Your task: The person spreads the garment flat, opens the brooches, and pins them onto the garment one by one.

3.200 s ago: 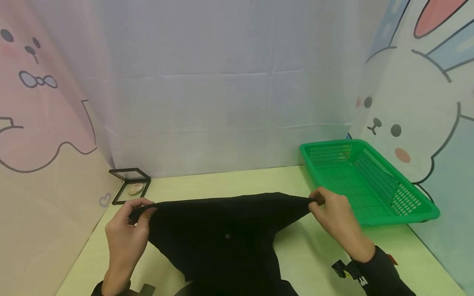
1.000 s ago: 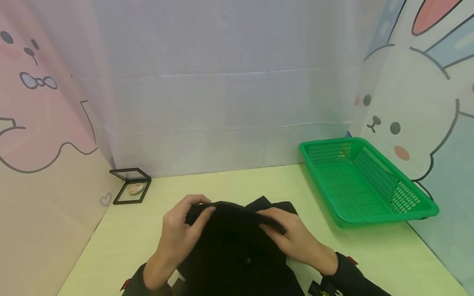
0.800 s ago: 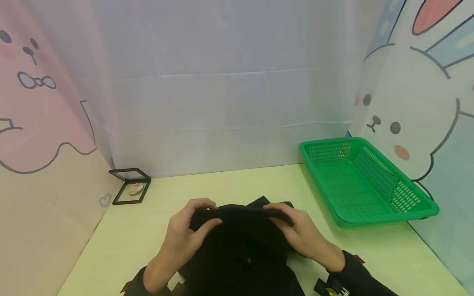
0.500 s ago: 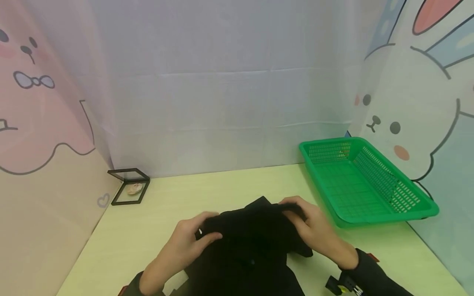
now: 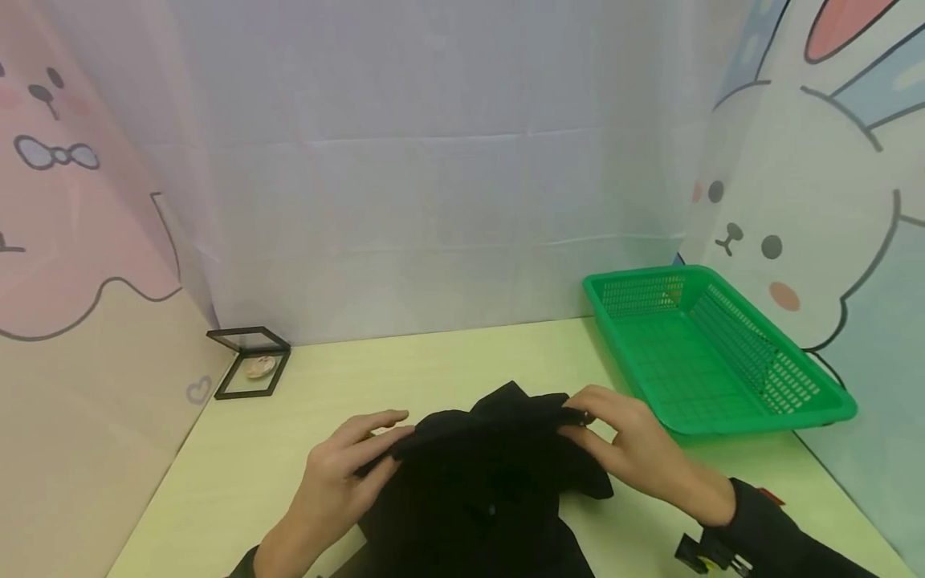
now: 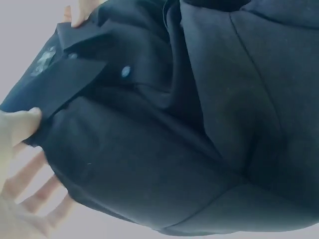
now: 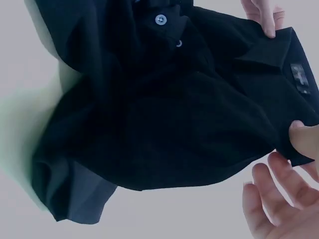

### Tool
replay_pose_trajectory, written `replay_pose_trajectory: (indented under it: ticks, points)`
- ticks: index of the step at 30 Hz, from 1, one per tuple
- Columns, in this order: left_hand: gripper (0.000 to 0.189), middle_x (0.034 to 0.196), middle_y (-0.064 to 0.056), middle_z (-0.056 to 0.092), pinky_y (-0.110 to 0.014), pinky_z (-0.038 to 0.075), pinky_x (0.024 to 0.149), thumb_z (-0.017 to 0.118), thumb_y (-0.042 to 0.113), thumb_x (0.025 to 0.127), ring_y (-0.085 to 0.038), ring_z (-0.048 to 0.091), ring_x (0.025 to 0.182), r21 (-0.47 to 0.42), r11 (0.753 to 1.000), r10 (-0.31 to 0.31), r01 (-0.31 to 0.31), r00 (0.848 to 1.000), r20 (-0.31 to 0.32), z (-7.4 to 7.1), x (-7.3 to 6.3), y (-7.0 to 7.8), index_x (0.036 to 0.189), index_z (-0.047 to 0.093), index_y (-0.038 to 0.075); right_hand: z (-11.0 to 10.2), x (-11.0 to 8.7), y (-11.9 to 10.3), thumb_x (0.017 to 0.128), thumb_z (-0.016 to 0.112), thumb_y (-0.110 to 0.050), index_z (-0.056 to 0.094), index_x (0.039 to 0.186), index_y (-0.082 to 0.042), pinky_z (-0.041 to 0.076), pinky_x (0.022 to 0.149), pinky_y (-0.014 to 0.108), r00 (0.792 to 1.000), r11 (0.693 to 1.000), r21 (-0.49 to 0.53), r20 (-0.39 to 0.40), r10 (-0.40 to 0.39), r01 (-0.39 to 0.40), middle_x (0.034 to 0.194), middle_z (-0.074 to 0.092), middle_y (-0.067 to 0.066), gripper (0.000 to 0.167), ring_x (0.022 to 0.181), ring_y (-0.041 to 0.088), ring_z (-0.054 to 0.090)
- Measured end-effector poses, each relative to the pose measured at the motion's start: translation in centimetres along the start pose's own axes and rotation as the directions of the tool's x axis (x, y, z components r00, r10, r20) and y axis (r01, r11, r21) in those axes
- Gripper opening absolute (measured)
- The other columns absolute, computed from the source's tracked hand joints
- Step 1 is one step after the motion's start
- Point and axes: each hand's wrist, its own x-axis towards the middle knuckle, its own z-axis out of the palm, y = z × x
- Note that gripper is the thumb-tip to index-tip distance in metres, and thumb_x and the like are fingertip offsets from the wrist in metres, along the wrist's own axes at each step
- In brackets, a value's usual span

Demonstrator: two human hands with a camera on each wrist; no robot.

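Shirt point(image 5: 477, 498), black, spread over the near middle of the worktop point(image 5: 433, 365), its collar point(image 7: 269, 62) raised between two hands. The left hand point(image 5: 328, 474) pinches one end of the collar between thumb and fingers; the right hand point(image 5: 643, 449) pinches the other, its remaining fingers loosely extended below the cloth in the right wrist view. Compared with the frame of 3.2 s ago, in which the cloth was stretched wide, the hands are nearer each other; compared with that of 1.0 s ago, they are farther apart. A pale label point(image 7: 300, 78) shows inside the collar. Back right, the green basket point(image 5: 679, 369) shows its latticed floor. Back left, an open case point(image 5: 280, 373) has a pale oval object point(image 5: 261, 367) within its lower frame.
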Motion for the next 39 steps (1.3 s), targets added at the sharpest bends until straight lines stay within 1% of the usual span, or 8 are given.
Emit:
replay_pose_trajectory:
  ticks: [3, 5, 9, 20, 26, 31, 35, 39]
  points:
    - [0.026, 0.097, -0.007, 0.073, -0.013, 0.054, 0.077, 0.063, 0.022, 0.103, -0.015, 0.067, 0.083, -0.035, 0.997, 0.066, -0.07, 0.992, -0.108, -0.3, 0.3, 0.0, 0.102, 0.08, 0.003, -0.3, 0.7, -0.4, 0.077, 0.084, 0.004, 0.071, 0.099, -0.018, 0.052, 0.076, 0.018, 1.0, 0.999, -0.02, -0.005, 0.03, -0.031, 0.093, 0.069, -0.011, 0.034, 0.083, 0.003, 0.062]
    - [0.025, 0.09, -0.005, 0.074, -0.014, 0.056, 0.078, 0.064, 0.023, 0.103, -0.013, 0.068, 0.081, -0.056, 0.995, 0.075, -0.083, 0.989, -0.124, -0.7, 0.4, 0.0, 0.101, 0.078, 0.002, -0.4, 1.2, -0.6, 0.078, 0.083, 0.004, 0.071, 0.099, -0.019, 0.052, 0.075, 0.019, 1.0, 1.0, -0.018, -0.005, 0.024, -0.024, 0.093, 0.07, -0.011, 0.033, 0.082, 0.003, 0.062]
    - [0.024, 0.087, -0.003, 0.076, -0.013, 0.057, 0.078, 0.064, 0.027, 0.103, -0.009, 0.072, 0.077, -0.044, 0.997, 0.065, -0.069, 0.995, -0.078, -1.8, 0.2, -0.3, 0.104, 0.075, 0.005, -0.1, 2.3, -0.7, 0.08, 0.081, 0.004, 0.072, 0.102, -0.02, 0.053, 0.07, 0.02, 1.0, 1.0, 0.014, 0.012, -0.001, 0.001, 0.094, 0.071, -0.011, 0.034, 0.081, 0.001, 0.063]
    - [0.024, 0.089, -0.003, 0.078, -0.011, 0.056, 0.073, 0.066, 0.028, 0.101, -0.004, 0.073, 0.082, -0.069, 0.996, 0.065, -0.061, 0.996, 0.064, -5.6, -2.4, -1.9, 0.106, 0.075, 0.006, 3.0, 4.0, -0.7, 0.085, 0.079, 0.003, 0.073, 0.105, -0.014, 0.058, 0.069, 0.026, 0.994, 0.985, 0.161, 0.074, -0.075, 0.062, 0.095, 0.074, -0.002, 0.027, 0.079, 0.007, 0.068]
    - [0.027, 0.089, -0.003, 0.078, -0.011, 0.053, 0.066, 0.063, 0.031, 0.103, -0.002, 0.073, 0.08, -0.034, 0.998, 0.051, -0.047, 0.992, 0.111, -6.9, -1.0, -2.5, 0.107, 0.075, 0.007, 3.1, 4.3, -1.1, 0.091, 0.076, -0.004, 0.072, 0.101, -0.018, 0.057, 0.068, 0.027, 0.991, 0.981, 0.185, 0.128, 0.032, -0.055, 0.091, 0.073, -0.006, 0.018, 0.079, 0.004, 0.066]
    - [0.018, 0.088, -0.005, 0.079, -0.012, 0.055, 0.071, 0.073, 0.022, 0.098, -0.005, 0.074, 0.079, 0.017, 1.0, 0.006, -0.007, 0.998, 0.059, -6.1, 0.2, -3.6, 0.106, 0.077, 0.006, 2.8, 5.5, -0.8, 0.096, 0.072, -0.008, 0.068, 0.092, -0.019, 0.06, 0.072, 0.03, 0.977, 0.968, 0.161, 0.132, 0.17, -0.191, 0.085, 0.066, -0.01, 0.012, 0.082, 0.006, 0.066]
    - [0.021, 0.087, -0.005, 0.079, -0.011, 0.055, 0.077, 0.08, -0.001, 0.086, -0.008, 0.074, 0.078, 0.022, 0.997, -0.073, 0.072, 0.997, 0.038, -4.7, 1.5, -4.7, 0.106, 0.077, 0.007, 2.3, 6.8, 0.3, 0.099, 0.068, -0.011, 0.064, 0.088, -0.015, 0.058, 0.075, 0.031, 0.943, 0.928, 0.179, 0.126, 0.307, -0.326, 0.082, 0.06, -0.004, 0.012, 0.08, 0.012, 0.063]
    - [0.03, 0.092, -0.004, 0.079, -0.011, 0.056, 0.077, 0.079, -0.009, 0.082, -0.014, 0.075, 0.079, 0.033, 0.993, -0.115, 0.115, 0.993, 0.0, -3.3, 3.0, -5.8, 0.107, 0.077, 0.008, 2.3, 8.2, 1.7, 0.102, 0.065, -0.016, 0.07, 0.102, -0.008, 0.051, 0.073, 0.031, 0.891, 0.866, 0.21, 0.139, 0.433, -0.453, 0.091, 0.068, 0.006, 0.01, 0.081, 0.017, 0.061]
